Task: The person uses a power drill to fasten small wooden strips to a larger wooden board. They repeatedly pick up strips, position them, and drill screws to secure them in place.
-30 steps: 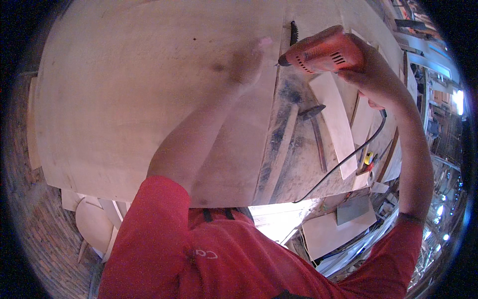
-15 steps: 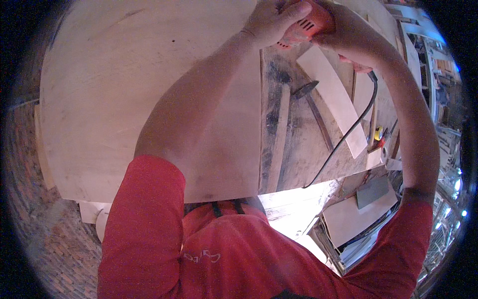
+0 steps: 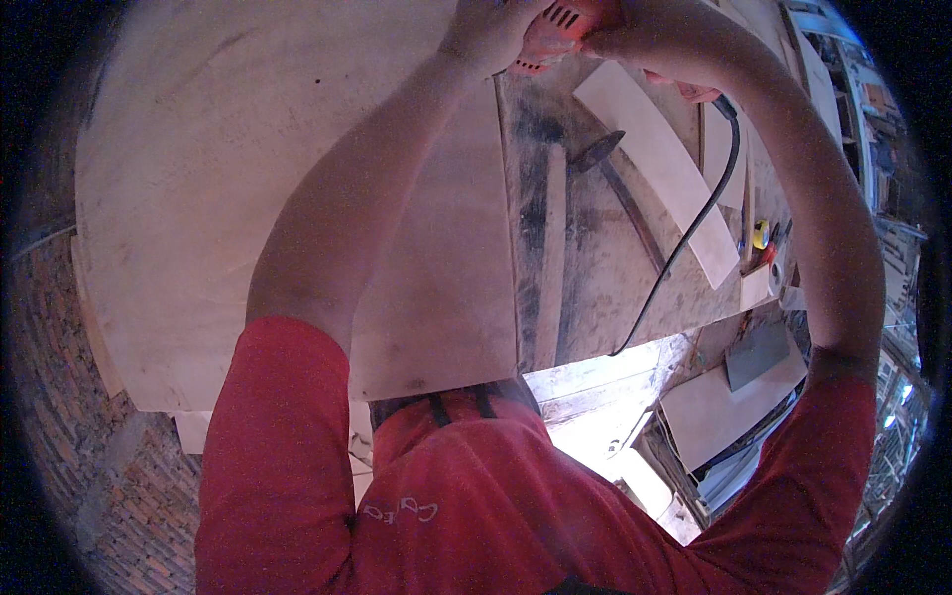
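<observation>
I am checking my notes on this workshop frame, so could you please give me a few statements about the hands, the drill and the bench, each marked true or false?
1. Both hands grip the orange drill. True: the left hand and the right hand close around it.
2. The drill's black cord hangs off the bench. True.
3. The person wears a blue shirt. False: the shirt is red.
4. The big wooden board stands upright against a wall. False: it lies flat on the bench.
5. A yellow thing sits at the bench's right edge. True.
</observation>
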{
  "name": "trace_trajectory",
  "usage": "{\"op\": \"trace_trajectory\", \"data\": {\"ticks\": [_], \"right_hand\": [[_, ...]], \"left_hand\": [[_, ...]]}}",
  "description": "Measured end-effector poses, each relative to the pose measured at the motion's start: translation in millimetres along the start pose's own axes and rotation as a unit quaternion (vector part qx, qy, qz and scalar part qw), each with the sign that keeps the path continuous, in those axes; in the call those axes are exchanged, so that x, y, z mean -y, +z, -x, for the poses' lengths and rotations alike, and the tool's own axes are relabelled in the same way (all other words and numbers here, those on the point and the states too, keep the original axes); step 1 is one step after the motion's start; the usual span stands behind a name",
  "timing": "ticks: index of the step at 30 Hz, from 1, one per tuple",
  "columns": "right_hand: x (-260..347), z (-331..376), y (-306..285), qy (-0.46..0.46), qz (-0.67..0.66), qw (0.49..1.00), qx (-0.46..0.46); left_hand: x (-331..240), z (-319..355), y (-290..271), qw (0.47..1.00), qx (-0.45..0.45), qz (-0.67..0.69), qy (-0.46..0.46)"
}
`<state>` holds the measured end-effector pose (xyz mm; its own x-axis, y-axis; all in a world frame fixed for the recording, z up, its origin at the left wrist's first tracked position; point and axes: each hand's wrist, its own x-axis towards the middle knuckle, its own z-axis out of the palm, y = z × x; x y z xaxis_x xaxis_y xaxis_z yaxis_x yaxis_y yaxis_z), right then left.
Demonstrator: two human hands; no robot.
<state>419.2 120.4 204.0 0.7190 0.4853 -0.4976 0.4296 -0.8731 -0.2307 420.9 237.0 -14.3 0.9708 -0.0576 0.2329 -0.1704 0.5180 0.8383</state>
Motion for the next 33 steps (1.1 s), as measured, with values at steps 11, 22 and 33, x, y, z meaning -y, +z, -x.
{"op": "trace_trajectory", "data": {"ticks": [11, 22, 33], "right_hand": [[-24.7, -15.3, 8.6, -0.059, -0.003, 0.998, -0.009], [-54.2, -11.4, 19.5, -0.161, 0.024, 0.984, -0.066], [-95.9, 147.7, 189.2, 0.035, -0.347, 0.903, -0.250]], "left_hand": [[10.6, 4.5, -1.1, 0.998, -0.013, -0.017, 0.062], [31.1, 10.0, -11.6, 0.998, 0.001, -0.023, 0.064], [-6.7, 203.7, -28.7, 0.665, -0.105, -0.739, 0.025]]}}
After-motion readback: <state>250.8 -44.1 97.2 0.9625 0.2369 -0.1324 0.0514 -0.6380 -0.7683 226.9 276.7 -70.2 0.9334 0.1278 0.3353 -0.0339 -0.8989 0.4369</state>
